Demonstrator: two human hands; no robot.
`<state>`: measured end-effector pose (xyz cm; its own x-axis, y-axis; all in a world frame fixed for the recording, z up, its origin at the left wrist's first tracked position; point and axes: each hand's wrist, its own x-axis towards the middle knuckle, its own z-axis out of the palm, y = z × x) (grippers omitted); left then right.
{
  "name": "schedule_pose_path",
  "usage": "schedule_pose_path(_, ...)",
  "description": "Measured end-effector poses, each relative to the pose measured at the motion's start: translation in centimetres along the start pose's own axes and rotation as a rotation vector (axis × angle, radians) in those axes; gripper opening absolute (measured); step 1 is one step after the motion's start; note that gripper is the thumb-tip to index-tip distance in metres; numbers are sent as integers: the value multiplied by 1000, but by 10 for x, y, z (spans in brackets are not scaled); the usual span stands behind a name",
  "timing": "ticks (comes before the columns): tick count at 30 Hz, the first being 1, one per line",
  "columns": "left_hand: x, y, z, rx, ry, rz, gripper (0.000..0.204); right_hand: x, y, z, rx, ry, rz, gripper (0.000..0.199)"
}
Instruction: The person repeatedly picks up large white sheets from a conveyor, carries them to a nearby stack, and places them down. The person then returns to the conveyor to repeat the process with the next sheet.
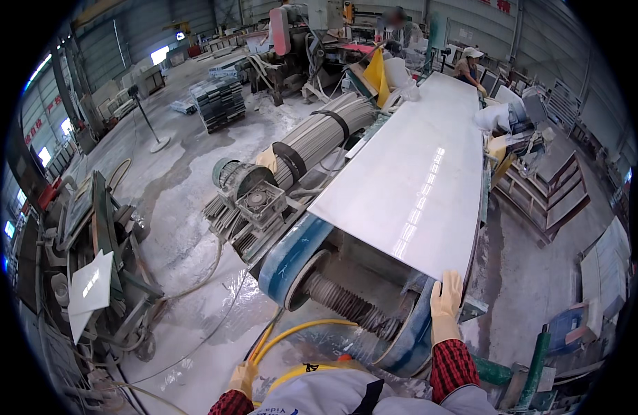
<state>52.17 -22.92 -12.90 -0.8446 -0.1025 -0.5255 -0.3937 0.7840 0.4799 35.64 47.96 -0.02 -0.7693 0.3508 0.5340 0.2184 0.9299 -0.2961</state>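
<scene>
Slab (409, 187): large white polished stone or tile sheet, lying flat on the machine bed and running away from the person toward the far end of the hall; ceiling lights are glinting off it, so the face is looking glossy and likely slick. Judging it heavy, rigid and brittle; edges and corners are chipping risks. Best taken at the near edge with flat palms, not fingertips.

Conveyor machine (312, 256): blue belt wrapping round a ribbed metal roller under the slab's near end; everything is coated in pale stone slurry.

Bundle of grey strips (319, 135): long, stiff, strapped with black bands, lying left of the slab.

Floor (188, 180): concrete, wet and streaked with grey sludge.

Yellow hose (298, 330): curving below the roller.

Right hand (446, 297): in a pale rubber glove, fingers extended, resting open against the slab's near right corner, not clutching.

Left hand (241, 379): gloved, low at the lower edge, well apart from the slab; cannot tell whether it is curled or loose.

Co-worker (469, 66): standing at the far end.
</scene>
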Motion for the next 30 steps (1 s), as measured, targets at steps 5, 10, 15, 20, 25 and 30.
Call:
schedule_pose_path(5,28,112,-64,-387,410,261,50,-7,-6,7,-73,118,-31,41)
schedule_pose_path(10,124,280,-134,-349,361,276,54,-5,-8,-7,-26,5,14,46)
schedule_pose_path(15,211,402,-132,-268,364,764,35,-1,-23,-20,-35,3,27,41)
schedule_pose_path(20,288,468,-127,263,538,1210,52,4,-34,-33,-15,-20,62,39)
schedule_pose_path(25,325,498,-132,458,552,1331,57,7,-38,-40,20,-20,48,39)
schedule_pose_path(30,314,502,-133,493,519,1301,48,2,-41,-41,-8,-103,140,44)
